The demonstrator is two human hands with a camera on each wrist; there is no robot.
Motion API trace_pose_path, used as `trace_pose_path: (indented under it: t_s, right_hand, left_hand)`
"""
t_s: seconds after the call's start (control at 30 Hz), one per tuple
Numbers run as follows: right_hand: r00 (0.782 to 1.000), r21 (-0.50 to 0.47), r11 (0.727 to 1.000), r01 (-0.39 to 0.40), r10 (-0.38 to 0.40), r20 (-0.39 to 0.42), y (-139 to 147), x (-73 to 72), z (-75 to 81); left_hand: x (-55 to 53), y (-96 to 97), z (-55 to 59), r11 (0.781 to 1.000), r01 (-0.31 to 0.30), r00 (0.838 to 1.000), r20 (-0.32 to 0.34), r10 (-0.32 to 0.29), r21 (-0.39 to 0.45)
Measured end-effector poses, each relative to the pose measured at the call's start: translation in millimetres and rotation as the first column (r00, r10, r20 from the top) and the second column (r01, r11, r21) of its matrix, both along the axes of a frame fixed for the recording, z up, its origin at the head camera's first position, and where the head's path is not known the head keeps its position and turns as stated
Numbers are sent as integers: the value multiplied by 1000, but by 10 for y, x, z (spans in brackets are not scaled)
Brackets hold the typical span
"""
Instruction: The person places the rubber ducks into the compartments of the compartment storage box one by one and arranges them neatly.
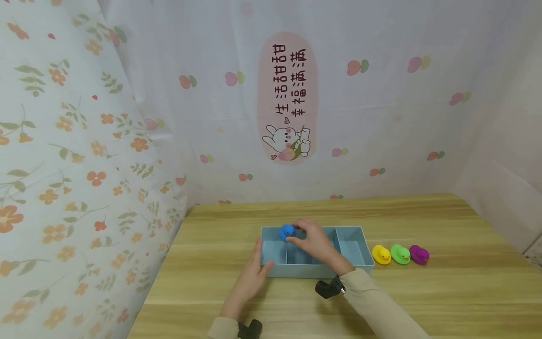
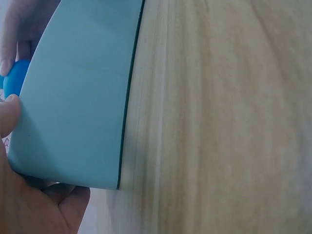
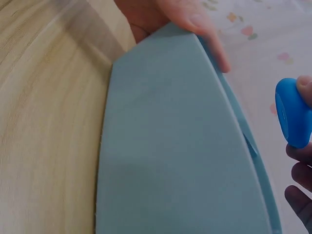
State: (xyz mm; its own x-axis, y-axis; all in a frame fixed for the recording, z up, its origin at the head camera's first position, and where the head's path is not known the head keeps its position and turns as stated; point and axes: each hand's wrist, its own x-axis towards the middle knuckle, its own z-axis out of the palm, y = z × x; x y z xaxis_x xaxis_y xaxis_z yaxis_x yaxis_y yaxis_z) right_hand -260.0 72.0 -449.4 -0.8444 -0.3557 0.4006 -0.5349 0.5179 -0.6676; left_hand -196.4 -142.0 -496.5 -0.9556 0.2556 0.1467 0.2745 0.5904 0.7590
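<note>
In the head view, a blue toy duck (image 1: 287,232) hangs over the leftmost compartment of a pale blue divided box (image 1: 309,270). My right hand (image 1: 314,242) pinches the duck between thumb and fingers, above the box's rim. In the right wrist view, the blue duck (image 3: 294,114) is apart from the box (image 3: 170,141). My left hand (image 1: 250,278) grips the box's left near corner, thumb by the front rim and fingers along the left end. The left wrist view has this hand (image 2: 39,209) around the box's end (image 2: 73,97), with the duck (image 2: 17,78) beyond the rim.
Right of the box, a yellow duck (image 1: 381,254), a green duck (image 1: 400,254) and a purple duck (image 1: 419,254) stand in a row on the wooden table (image 1: 466,292). A patterned curtain (image 1: 211,117) hangs behind the table and along its left.
</note>
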Motion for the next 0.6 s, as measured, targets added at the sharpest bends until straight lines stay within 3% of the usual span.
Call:
trace_pose_path:
  t_s: [0.3, 0.6]
  right_hand:
    - [1000, 51, 998, -31, 30, 6, -135, -26, -73]
    - [1000, 89, 996, -6, 5, 18, -276, -42, -143]
  left_hand:
    - [-12, 5, -19, 1000, -6, 1000, 0, 6, 13]
    - [-20, 2, -27, 1000, -8, 1000, -12, 8, -11]
